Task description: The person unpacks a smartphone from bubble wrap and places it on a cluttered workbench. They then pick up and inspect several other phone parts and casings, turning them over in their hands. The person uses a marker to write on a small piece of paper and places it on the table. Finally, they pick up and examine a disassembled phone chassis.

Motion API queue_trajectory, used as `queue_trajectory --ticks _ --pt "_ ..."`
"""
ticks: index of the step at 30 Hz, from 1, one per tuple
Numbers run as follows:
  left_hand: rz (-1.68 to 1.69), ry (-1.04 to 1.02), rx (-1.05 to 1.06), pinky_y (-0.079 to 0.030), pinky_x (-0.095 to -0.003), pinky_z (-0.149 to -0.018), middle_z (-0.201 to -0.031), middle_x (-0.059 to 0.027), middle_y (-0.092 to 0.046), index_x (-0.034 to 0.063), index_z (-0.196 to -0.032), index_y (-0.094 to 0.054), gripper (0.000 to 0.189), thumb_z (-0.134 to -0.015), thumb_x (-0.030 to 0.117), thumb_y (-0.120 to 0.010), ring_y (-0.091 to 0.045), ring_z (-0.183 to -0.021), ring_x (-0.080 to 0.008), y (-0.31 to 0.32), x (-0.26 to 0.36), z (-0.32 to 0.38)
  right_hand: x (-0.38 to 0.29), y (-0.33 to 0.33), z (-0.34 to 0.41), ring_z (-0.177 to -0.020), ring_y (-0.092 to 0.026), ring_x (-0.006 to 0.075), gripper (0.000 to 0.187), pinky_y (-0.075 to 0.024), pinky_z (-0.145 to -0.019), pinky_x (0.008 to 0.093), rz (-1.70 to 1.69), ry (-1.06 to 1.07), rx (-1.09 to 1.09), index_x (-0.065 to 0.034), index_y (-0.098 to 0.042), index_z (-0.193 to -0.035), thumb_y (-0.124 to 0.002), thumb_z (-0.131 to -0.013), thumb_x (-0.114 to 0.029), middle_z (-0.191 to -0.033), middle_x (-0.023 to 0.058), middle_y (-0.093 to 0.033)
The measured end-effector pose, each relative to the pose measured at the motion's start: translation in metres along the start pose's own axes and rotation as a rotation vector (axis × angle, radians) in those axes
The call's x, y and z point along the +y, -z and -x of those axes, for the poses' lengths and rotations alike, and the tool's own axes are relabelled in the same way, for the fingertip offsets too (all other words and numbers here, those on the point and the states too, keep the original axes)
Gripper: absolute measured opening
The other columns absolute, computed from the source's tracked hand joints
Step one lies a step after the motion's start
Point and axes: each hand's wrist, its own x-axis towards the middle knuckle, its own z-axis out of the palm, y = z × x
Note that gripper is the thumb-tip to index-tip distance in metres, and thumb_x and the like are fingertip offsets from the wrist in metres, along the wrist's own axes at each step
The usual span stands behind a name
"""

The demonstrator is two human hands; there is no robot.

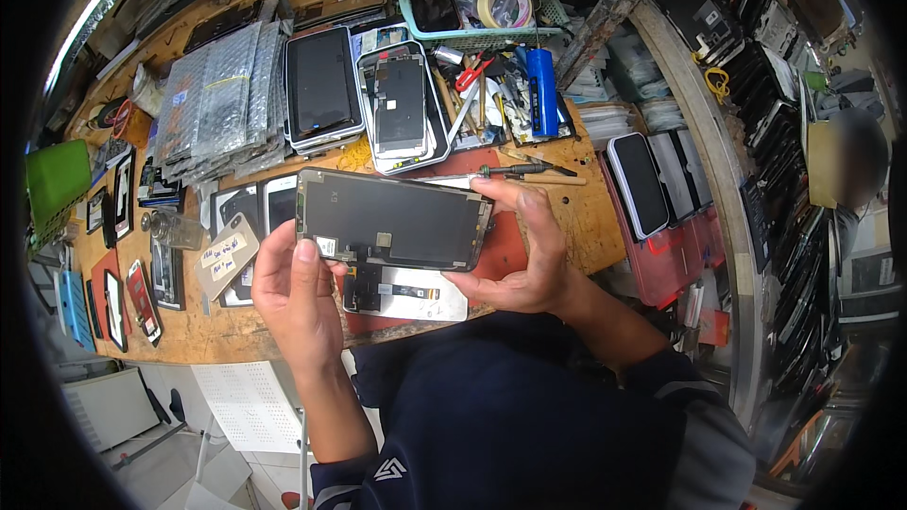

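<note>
Between my two hands I hold up a phone display panel (pixel 432 223), its dark back side facing me and a flex cable hanging from its lower edge. My left hand (pixel 301 297) grips its left end, thumb over the corner. At the right end, the fingers and thumb of my right hand (pixel 531 255) clasp the upper and lower edges. Below the panel, a white phone-sized plate (pixel 446 306) lies on a red mat (pixel 506 244), partly hidden by the panel and its cable. Part of another pale, flat item shows behind the panel's top edge.
Beyond the panel stand trays of phone screens (pixel 400 110), bubble-wrapped stacks (pixel 212 99) and a green basket (pixel 482 35) with a tape roll. A blue power tool (pixel 541 92) lies on cluttered tools. Phones and parts (pixel 230 255) cover the left; a post (pixel 616 10) rises right.
</note>
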Motion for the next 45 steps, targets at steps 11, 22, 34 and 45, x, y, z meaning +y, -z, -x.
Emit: queue_trajectory --ticks 11,22,34,45 --pt "-0.29 -0.109 -0.355 -0.049 -0.039 -0.105 -0.145 -0.0183 -0.051 -0.0015 -0.159 -0.03 0.071 -0.101 0.013 -0.068 -0.056 -0.128 -0.0241 -0.023 -0.006 0.001 -0.029 0.002 0.0 -0.117 -0.059 0.0236 0.063 -0.0464 -0.101 0.0392 -1.394 -0.751 -0.285 0.0064 -0.047 -0.146 -0.047 -0.107 -0.043 -0.13 0.0171 -0.057" --pt "-0.009 0.162 -0.336 -0.056 -0.027 -0.071 -0.092 -0.0052 -0.067 -0.0038 -0.129 -0.057 0.031 -0.101 0.005 -0.067 -0.066 -0.078 -0.0105 -0.025 -0.009 0.006 -0.033 -0.024 0.01 -0.116 -0.06 0.0334 0.065 -0.0453 -0.099 0.0441 -1.844 -0.993 -0.124 0.003 -0.038 -0.154 -0.03 -0.111 -0.046 -0.137 0.0224 -0.059" --pt "-0.087 0.079 -0.335 -0.055 -0.0268 -0.075 -0.092 -0.0045 -0.066 -0.0032 -0.124 -0.057 0.028 -0.101 0.005 -0.068 -0.065 -0.083 -0.0101 -0.019 -0.007 0.009 -0.032 -0.028 0.01 -0.113 -0.061 0.0318 0.073 -0.0469 -0.093 0.0414 -1.726 -1.053 -0.191 0.0009 -0.041 -0.153 -0.038 -0.105 -0.053 -0.134 0.0191 -0.06" --pt "0.06 0.168 -0.326 -0.053 -0.0309 -0.096 -0.123 -0.0097 -0.066 -0.005 -0.134 -0.054 0.042 -0.092 -0.007 -0.06 -0.064 -0.113 -0.0152 -0.004 -0.021 0.017 -0.043 -0.017 -0.005 -0.106 -0.064 0.0327 0.085 -0.0541 -0.088 0.0427 -0.014 -0.195 -0.213 0.0059 -0.053 -0.14 -0.091 -0.067 -0.012 -0.127 0.0232 -0.061"
